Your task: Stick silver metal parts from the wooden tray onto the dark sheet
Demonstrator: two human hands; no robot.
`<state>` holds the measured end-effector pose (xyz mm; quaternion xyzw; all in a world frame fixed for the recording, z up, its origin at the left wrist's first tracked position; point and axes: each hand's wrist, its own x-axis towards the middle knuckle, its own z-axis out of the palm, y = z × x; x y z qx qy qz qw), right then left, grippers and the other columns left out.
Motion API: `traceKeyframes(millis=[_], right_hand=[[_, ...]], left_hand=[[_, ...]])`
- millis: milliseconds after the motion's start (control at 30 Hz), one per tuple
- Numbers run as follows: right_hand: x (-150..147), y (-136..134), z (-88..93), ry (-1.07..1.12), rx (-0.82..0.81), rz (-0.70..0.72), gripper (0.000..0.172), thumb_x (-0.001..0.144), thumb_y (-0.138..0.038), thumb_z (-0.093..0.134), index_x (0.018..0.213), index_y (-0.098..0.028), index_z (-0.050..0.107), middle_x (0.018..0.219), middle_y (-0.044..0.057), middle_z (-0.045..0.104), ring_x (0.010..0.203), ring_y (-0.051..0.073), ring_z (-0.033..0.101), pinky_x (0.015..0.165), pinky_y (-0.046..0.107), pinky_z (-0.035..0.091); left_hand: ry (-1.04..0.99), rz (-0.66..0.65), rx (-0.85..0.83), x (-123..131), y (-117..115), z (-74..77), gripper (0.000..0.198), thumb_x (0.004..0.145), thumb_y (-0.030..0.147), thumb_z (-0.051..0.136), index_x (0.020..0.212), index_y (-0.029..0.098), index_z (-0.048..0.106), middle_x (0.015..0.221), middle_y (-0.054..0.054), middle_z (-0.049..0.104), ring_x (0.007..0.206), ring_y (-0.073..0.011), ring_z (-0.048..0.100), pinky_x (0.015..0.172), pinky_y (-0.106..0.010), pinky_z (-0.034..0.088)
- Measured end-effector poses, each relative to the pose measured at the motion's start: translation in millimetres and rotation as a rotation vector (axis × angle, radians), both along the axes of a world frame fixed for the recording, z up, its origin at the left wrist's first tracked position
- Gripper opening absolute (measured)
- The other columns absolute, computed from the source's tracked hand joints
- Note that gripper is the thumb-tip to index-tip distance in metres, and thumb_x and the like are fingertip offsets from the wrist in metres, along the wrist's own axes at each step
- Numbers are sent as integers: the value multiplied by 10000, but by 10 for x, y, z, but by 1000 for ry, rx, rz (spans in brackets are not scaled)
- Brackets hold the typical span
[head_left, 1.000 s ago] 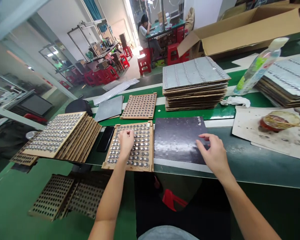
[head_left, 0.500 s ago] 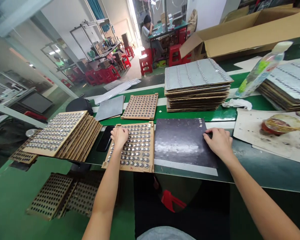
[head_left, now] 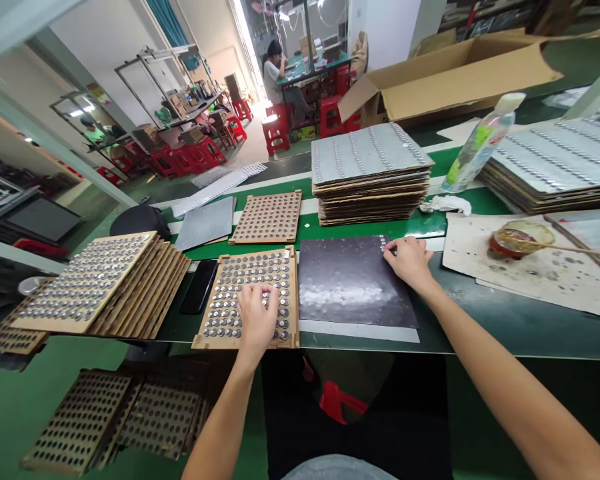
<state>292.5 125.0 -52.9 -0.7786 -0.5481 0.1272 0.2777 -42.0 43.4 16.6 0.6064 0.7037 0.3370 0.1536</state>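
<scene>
Along the near edge of a green workbench (head_left: 480,333), a perforated wooden tray (head_left: 293,300) lies filled with small metal discs (head_left: 250,273). The left hand (head_left: 257,317) has dropped to the tray's nearer rows, its fingers loosely spread over them. The right hand (head_left: 410,261) has moved up to the far corner of a dark sheet (head_left: 350,283), its fingertips (head_left: 387,248) drawn narrow beside a short line of discs (head_left: 383,243); whether either hand holds one, I cannot tell.

Place: factory workshop, prod. floor
Line: green conveyor belt (head_left: 307,230) w/ wood trays (head_left: 293,300) of metal discs, stacked boards (head_left: 370,200)
Stock: cardboard box (head_left: 445,83)
Further back: metal racks (head_left: 180,100), red stools (head_left: 275,137), co-worker (head_left: 275,73) seated at green bench (head_left: 300,79)
</scene>
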Motion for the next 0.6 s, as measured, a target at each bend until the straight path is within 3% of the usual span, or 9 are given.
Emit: traceKeyframes(millis=[133, 233, 333, 400, 500, 600], right_hand=[[-140, -228, 186, 92, 59, 61, 171, 838, -261, 567, 741, -177, 680, 983, 162, 628, 1076, 387, 502, 897, 583, 398], [-415, -619, 395, 207, 138, 233, 139, 870, -292, 602, 811, -211, 698, 948, 105, 691, 986, 297, 599, 865, 455, 488], [-742, -1077, 620, 334, 228, 393, 180, 942, -359, 579, 914, -227, 698, 1002, 75, 711, 851, 210, 652, 741, 334, 546], [-914, -1318, 745, 526, 356, 454, 146, 954, -339, 610, 904, -227, 690, 944, 64, 709, 819, 199, 668, 709, 315, 558], [-1049, -1506, 863, 647, 466, 469, 81, 945, -257, 648, 878, -236, 688, 886, 40, 715, 784, 185, 682, 679, 294, 564], [-1081, -1546, 915, 637, 545, 476, 80, 933, -180, 657, 893, -239, 694, 862, 28, 724, 743, 172, 683, 663, 289, 569]], left_hand=[[-163, -137, 21, 270, -259, 23, 141, 918, 289, 571, 805, 234, 635, 938, -60, 596, 994, -266, 572, 946, -413, 457], [-283, -234, 4, 491, -392, 34, 179, 945, 332, 568, 827, 224, 650, 908, -49, 600, 928, -230, 591, 873, -353, 478], [-389, -309, -22, 664, -472, 68, 215, 966, 358, 557, 840, 214, 655, 895, -41, 600, 882, -204, 597, 834, -319, 479], [-502, -352, -42, 731, -520, 115, 217, 961, 372, 589, 839, 210, 666, 893, -37, 594, 884, -198, 588, 838, -312, 461], [-673, -390, -76, 769, -594, 204, 223, 933, 402, 661, 825, 209, 687, 885, -30, 571, 901, -200, 567, 855, -313, 429], [-737, -394, -97, 764, -647, 271, 254, 917, 441, 689, 817, 209, 700, 880, -29, 552, 902, -206, 554, 852, -319, 419]])
